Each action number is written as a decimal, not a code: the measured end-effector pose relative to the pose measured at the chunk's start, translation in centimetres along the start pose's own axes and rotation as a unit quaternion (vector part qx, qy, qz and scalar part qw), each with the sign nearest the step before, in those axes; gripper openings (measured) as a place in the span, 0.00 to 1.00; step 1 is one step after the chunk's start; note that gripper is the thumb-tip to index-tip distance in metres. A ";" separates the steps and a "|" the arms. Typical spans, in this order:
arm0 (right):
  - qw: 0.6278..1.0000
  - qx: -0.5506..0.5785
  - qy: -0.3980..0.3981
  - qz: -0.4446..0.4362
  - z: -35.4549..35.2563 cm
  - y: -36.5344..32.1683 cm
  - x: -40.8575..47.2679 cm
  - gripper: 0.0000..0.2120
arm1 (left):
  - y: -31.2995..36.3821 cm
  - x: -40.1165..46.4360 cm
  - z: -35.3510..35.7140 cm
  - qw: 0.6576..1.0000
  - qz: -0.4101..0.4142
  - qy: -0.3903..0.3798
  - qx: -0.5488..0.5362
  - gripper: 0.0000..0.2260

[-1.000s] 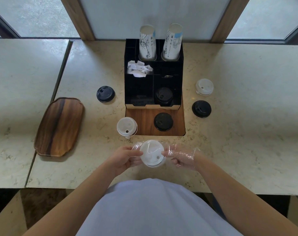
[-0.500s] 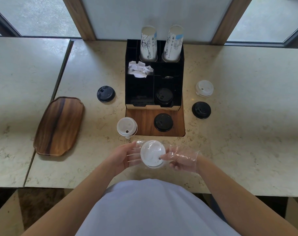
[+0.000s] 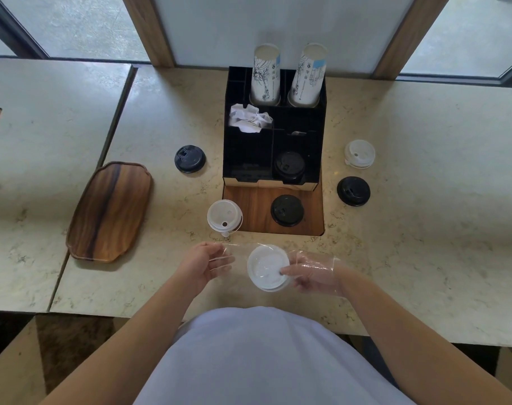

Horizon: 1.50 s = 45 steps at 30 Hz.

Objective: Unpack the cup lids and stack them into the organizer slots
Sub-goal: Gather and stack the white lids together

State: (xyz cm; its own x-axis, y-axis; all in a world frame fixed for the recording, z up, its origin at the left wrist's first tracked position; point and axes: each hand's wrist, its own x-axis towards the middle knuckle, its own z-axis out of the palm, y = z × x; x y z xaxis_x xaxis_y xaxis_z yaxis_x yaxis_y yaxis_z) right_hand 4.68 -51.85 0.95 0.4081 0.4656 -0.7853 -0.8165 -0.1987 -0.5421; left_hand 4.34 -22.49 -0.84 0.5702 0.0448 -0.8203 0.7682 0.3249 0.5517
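A small stack of white cup lids (image 3: 267, 267) sits in clear plastic wrap (image 3: 234, 255) just above the table's front edge. My right hand (image 3: 311, 273), itself under the plastic film, pinches the stack's right rim. My left hand (image 3: 203, 266) is a little to the left of the lids and pinches the loose end of the wrap. The black organizer (image 3: 248, 159) stands behind on a wooden base (image 3: 253, 209); a black lid (image 3: 289, 166) lies in its front right slot. Loose lids lie around: white (image 3: 224, 214), white (image 3: 359, 153), black (image 3: 287, 210), black (image 3: 189, 158), black (image 3: 353, 190).
Two paper cup stacks (image 3: 265, 74) stand upside down in the organizer's back slots, and crumpled paper (image 3: 248, 118) fills a left compartment. A wooden tray (image 3: 110, 211) lies at the left near the seam between the two tables. A window wall runs behind.
My left hand has let go of the lids and drawn leftward with the plastic wrap. The lid stack has shifted slightly right, held in my right hand.
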 end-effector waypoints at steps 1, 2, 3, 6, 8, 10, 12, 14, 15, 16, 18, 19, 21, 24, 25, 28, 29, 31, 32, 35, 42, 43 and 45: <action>1.000 0.004 0.000 0.003 0.0 -0.1 0.0 0.23 | 0.1 0.0 -0.2 1.000 0.005 0.003 -0.018 0.05; 1.000 0.001 0.003 0.009 0.0 -0.2 -0.1 0.23 | 0.2 0.0 -0.5 0.999 0.012 0.005 -0.031 0.06; 1.000 -0.004 0.013 0.016 0.0 -0.3 -0.1 0.23 | 0.3 -0.1 -0.8 0.999 0.021 0.009 -0.039 0.07; 0.998 -0.005 0.054 0.007 -0.2 -1.1 -0.1 0.29 | 0.9 -0.3 -2.1 0.997 0.055 0.017 -0.054 0.08; 0.998 -0.013 0.064 -0.008 -0.2 -1.9 0.0 0.30 | 1.5 -0.6 -3.4 0.993 0.080 0.026 -0.077 0.09; 0.996 -0.029 0.076 -0.022 -0.1 -2.7 0.2 0.27 | 2.3 -1.0 -5.2 0.987 0.103 0.052 -0.114 0.09; 0.995 -0.027 0.088 -0.025 0.0 -3.4 0.5 0.19 | 3.2 -1.4 -7.3 0.978 0.119 0.081 -0.152 0.09; 0.995 -0.009 0.099 -0.028 0.1 -3.8 0.8 0.12 | 4.1 -1.9 -8.9 0.969 0.130 0.096 -0.185 0.08; 0.994 0.001 0.106 -0.030 0.2 -4.0 0.9 0.12 | 4.4 -2.2 -9.5 0.965 0.132 0.098 -0.205 0.08; 0.993 0.009 0.114 -0.031 0.4 -4.1 1.1 0.13 | 4.7 -2.5 -10.0 0.959 0.132 0.100 -0.229 0.08; 0.991 0.025 0.125 -0.033 0.8 -4.4 1.4 0.13 | 4.9 -2.8 -10.6 0.942 0.124 0.094 -0.296 0.10; 0.991 0.035 0.127 -0.035 1.1 -4.6 1.5 0.12 | 4.8 -2.8 -10.7 0.930 0.116 0.086 -0.339 0.11; 0.989 0.047 0.133 -0.039 1.6 -4.8 1.8 0.13 | 4.4 -2.8 -10.9 0.897 0.097 0.071 -0.426 0.11; 0.987 0.041 0.148 -0.044 2.5 -5.2 2.2 0.14 | 3.6 -2.3 -11.1 0.839 0.076 0.058 -0.536 0.12; 0.986 0.038 0.154 -0.044 2.8 -5.3 2.3 0.14 | 3.3 -2.1 -11.2 0.822 0.073 0.061 -0.562 0.12; 0.984 0.045 0.168 -0.042 3.3 -5.5 2.5 0.15 | 2.6 -1.7 -11.8 0.796 0.070 0.085 -0.595 0.12; 0.983 0.048 0.173 -0.042 3.4 -5.5 2.5 0.16 | 2.3 -1.6 -12.0 0.792 0.071 0.091 -0.599 0.13; 0.982 0.048 0.179 -0.042 3.4 -5.4 2.5 0.17 | 1.8 -1.4 -12.2 0.792 0.068 0.096 -0.599 0.13; 0.982 0.045 0.179 -0.040 3.5 -5.4 2.5 0.17 | 1.5 -1.2 -12.2 0.797 0.062 0.101 -0.593 0.13; 0.983 0.025 0.181 -0.032 3.5 -5.7 2.5 0.15 | 0.6 -0.5 -12.3 0.842 0.035 0.136 -0.520 0.08; 0.970 0.041 0.233 -0.044 3.0 -6.7 3.2 0.14 | 0.1 -0.1 -12.5 0.886 0.017 0.241 -0.396 0.05; 0.969 0.046 0.239 -0.043 3.1 -6.9 3.3 0.16 | 0.3 -0.3 -12.4 0.884 0.022 0.258 -0.389 0.05; 0.968 0.052 0.244 -0.041 3.2 -7.1 3.7 0.17 | 0.4 -0.5 -12.2 0.877 0.030 0.290 -0.383 0.02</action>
State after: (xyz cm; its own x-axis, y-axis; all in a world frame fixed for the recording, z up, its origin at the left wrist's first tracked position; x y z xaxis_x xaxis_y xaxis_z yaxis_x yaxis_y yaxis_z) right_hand 10.67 -45.98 2.87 0.5970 0.0087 -0.8022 -0.7994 -0.0782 -0.5958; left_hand 0.81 -10.81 -2.05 0.1890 0.4843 -0.8542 0.1950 0.8341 0.5161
